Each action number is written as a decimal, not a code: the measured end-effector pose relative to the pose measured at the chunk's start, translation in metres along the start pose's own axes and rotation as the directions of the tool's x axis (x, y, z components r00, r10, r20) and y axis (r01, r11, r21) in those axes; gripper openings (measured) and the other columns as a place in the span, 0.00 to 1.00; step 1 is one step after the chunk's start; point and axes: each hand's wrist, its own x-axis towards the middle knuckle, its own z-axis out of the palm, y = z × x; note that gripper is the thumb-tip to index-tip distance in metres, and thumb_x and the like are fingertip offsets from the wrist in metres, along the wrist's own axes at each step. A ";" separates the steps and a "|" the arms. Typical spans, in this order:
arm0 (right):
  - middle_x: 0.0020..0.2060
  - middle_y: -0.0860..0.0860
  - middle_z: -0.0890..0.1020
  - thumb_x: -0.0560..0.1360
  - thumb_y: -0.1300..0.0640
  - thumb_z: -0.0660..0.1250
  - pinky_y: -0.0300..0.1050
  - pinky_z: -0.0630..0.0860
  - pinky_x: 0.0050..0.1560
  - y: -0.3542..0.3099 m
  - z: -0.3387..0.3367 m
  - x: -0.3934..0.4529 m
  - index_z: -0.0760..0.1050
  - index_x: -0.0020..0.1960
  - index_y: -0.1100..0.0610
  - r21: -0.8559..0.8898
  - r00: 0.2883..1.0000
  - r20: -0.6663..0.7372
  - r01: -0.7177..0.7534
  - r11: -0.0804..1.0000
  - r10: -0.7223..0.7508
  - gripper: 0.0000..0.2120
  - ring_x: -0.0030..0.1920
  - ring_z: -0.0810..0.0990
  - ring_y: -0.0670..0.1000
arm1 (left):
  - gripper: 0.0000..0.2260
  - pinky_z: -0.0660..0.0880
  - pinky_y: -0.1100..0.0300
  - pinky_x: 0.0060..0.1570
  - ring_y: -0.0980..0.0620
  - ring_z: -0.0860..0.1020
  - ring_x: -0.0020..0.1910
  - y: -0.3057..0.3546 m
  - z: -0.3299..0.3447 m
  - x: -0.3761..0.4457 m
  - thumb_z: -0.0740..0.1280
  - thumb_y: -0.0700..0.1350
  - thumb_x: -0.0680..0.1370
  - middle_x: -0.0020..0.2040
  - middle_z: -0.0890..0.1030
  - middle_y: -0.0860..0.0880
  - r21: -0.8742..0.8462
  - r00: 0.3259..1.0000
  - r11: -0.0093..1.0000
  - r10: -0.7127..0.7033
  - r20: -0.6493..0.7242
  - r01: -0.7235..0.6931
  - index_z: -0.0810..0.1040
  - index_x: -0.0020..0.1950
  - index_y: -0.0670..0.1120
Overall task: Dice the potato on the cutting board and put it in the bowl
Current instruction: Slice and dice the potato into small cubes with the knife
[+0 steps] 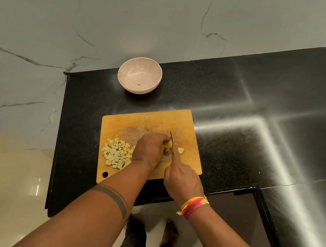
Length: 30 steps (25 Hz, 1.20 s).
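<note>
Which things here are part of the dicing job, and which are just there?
In the job:
cutting board
potato piece under the knife
diced pile
bowl, no dice in it yet
left hand steadying the potato
right hand gripping the knife

Just there:
black counter
wrist thread

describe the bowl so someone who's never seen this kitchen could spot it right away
Start at the black counter and find the orange cutting board near its left end. Just beyond the board's far edge, near the marble wall, stands the bowl. It is the only round thing there: pale pink, speckled, with no potato in it.
</note>
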 end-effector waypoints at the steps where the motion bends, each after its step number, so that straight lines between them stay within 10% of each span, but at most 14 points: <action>1: 0.35 0.52 0.75 0.82 0.54 0.53 0.51 0.67 0.35 -0.001 -0.001 0.004 0.42 0.84 0.49 -0.010 1.000 0.010 -0.003 1.000 0.004 0.34 0.33 0.73 0.56 | 0.12 0.72 0.76 0.43 0.69 0.77 0.36 0.000 0.000 -0.001 0.69 0.39 0.78 0.47 0.85 0.57 -0.001 1.000 1.000 0.004 0.001 -0.004 0.85 0.57 0.53; 7: 0.38 0.54 0.74 0.84 0.52 0.51 0.50 0.67 0.37 -0.006 -0.006 0.021 0.43 0.84 0.50 -0.026 0.999 0.038 0.005 1.000 -0.004 0.31 0.35 0.72 0.56 | 0.12 0.78 0.60 0.56 0.51 0.82 0.52 0.000 -0.002 0.001 0.70 0.40 0.78 0.54 0.86 0.53 0.062 0.999 0.997 0.045 0.006 -0.046 0.85 0.58 0.53; 15: 0.34 0.50 0.74 0.82 0.55 0.54 0.50 0.68 0.33 0.010 0.011 -0.039 0.32 0.82 0.49 -0.092 0.992 0.119 -0.039 0.995 0.050 0.38 0.30 0.71 0.52 | 0.15 0.80 0.60 0.53 0.61 0.80 0.41 -0.001 -0.001 0.001 0.70 0.42 0.80 0.46 0.85 0.55 0.029 0.999 1.000 -0.001 0.048 -0.001 0.81 0.65 0.54; 22: 0.34 0.50 0.77 0.82 0.53 0.54 0.50 0.66 0.30 0.016 -0.002 -0.051 0.37 0.83 0.46 -0.022 0.996 0.075 -0.046 0.999 0.047 0.36 0.31 0.74 0.52 | 0.17 0.76 0.56 0.60 0.49 0.78 0.59 0.003 -0.006 -0.002 0.67 0.39 0.81 0.63 0.80 0.49 0.114 0.995 0.991 0.066 0.078 -0.075 0.80 0.68 0.50; 30: 0.32 0.50 0.73 0.82 0.54 0.53 0.50 0.66 0.33 -0.010 -0.011 -0.012 0.43 0.83 0.48 -0.006 0.999 0.034 -0.011 1.000 0.011 0.33 0.30 0.70 0.52 | 0.12 0.76 0.62 0.49 0.57 0.78 0.43 0.005 -0.007 -0.005 0.65 0.42 0.82 0.50 0.85 0.53 0.113 0.999 0.992 0.048 -0.001 -0.048 0.83 0.62 0.52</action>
